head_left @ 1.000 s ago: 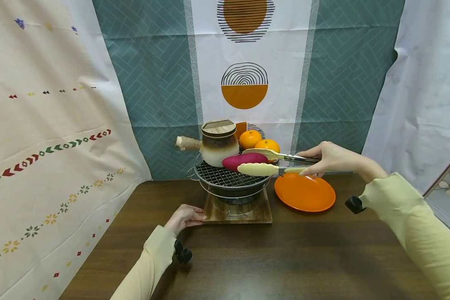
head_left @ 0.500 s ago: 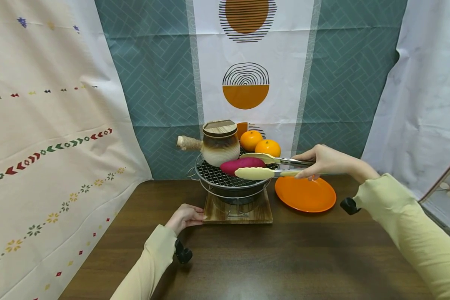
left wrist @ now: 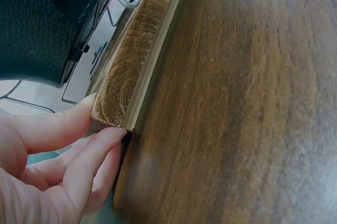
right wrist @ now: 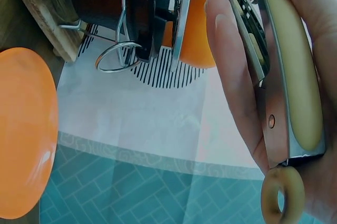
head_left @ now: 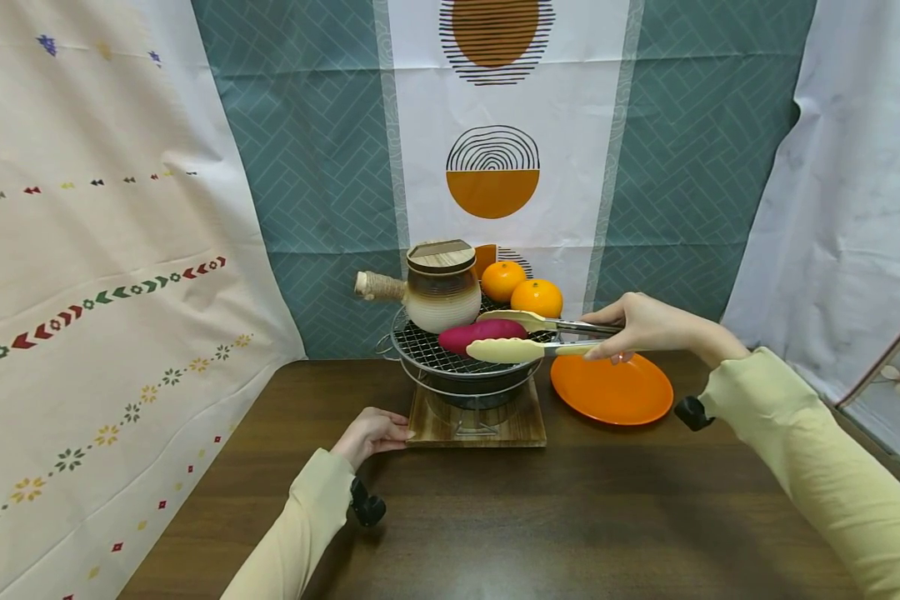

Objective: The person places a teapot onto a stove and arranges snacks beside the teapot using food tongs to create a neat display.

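The right hand (head_left: 648,327) grips the tongs (head_left: 528,336), fingers curled round the handles, closing the cream tips on the purple sweet potato (head_left: 480,336), which lies on the grill mesh (head_left: 438,354) beside the clay pot (head_left: 441,285). The left hand (head_left: 371,433) pinches the wooden base (left wrist: 131,79) corner, apparently steadying the stove

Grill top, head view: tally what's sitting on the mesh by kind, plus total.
Clay pot: 1
Oranges: 2
Purple sweet potato, between the tips of the tongs that the right hand grips: 1
Total: 4
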`<state>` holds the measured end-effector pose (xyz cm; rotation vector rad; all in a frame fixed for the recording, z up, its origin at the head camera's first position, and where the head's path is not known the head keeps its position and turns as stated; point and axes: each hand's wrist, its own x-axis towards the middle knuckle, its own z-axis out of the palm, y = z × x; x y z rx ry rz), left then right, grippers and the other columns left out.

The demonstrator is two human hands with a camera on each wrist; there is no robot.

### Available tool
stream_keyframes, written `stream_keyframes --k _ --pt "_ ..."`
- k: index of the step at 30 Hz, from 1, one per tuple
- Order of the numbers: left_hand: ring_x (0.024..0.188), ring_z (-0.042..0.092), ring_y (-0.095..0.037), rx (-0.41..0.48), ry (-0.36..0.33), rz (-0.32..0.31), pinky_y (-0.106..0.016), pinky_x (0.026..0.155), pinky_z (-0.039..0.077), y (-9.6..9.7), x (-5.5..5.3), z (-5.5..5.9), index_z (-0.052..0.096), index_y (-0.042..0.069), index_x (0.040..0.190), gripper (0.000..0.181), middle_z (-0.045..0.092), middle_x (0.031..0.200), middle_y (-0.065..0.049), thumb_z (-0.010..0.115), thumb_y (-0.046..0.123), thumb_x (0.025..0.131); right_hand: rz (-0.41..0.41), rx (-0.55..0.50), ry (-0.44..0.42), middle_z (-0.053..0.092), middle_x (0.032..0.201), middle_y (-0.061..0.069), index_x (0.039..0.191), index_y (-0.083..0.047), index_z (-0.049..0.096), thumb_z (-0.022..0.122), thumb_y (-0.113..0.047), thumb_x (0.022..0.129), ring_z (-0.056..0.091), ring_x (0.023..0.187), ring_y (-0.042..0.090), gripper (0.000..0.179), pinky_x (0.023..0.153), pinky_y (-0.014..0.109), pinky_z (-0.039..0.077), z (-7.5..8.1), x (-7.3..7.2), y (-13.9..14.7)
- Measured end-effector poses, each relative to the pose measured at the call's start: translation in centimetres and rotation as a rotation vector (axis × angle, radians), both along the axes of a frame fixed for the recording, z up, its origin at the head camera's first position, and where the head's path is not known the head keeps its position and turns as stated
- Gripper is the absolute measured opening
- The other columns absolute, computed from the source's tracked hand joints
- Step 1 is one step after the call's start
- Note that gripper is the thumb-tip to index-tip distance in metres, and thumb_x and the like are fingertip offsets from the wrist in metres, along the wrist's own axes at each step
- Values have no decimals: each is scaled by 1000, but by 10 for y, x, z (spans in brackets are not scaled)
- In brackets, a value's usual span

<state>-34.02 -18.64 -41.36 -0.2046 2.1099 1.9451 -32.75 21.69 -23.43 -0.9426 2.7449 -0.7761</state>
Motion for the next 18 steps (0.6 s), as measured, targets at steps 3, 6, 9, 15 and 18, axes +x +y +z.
stream_keyframes --k 3,6,9,15,18 --pt "67 60 -19 6 1 -1 -40 71 50 0 0 0 51 -20 107 31 61 76 -16 58 -17 77 3 -1 -6 58 57 3 129 3 47 74 -36 74 54 52 20 72 55 29 47 1 0 -1" --pt "67 60 -19 8 5 0 -40 71 50 0 -1 0 51 -20 107 31 61 75 -15 57 -17 77 1 -6 -14 59 58 4 129 3 47 74 -35 74 54 52 21 72 56 30 48 1 0 -2" --pt "67 60 -19 10 9 2 -41 72 50 -1 -1 -1 51 -20 107 31 61 77 -16 58 -17 77 -1 -12 -25 59 59 5 129 4 46 74 -35 75 54 52 21 72 56 32 48 1 -1 -3" --pt "67 60 -20 8 11 18 -41 71 50 -1 -1 -4 53 -19 106 32 61 79 -18 61 -17 75 -2 -8 -32 59 59 3 129 3 46 73 -35 75 54 53 21 71 55 31 47 -1 0 -2" --pt "66 60 -20 7 10 28 -41 70 51 0 -1 -4 54 -19 105 31 61 80 -20 61 -17 75 -4 -4 -27 59 59 4 129 3 46 73 -35 75 53 52 21 72 54 30 46 -1 0 -2"
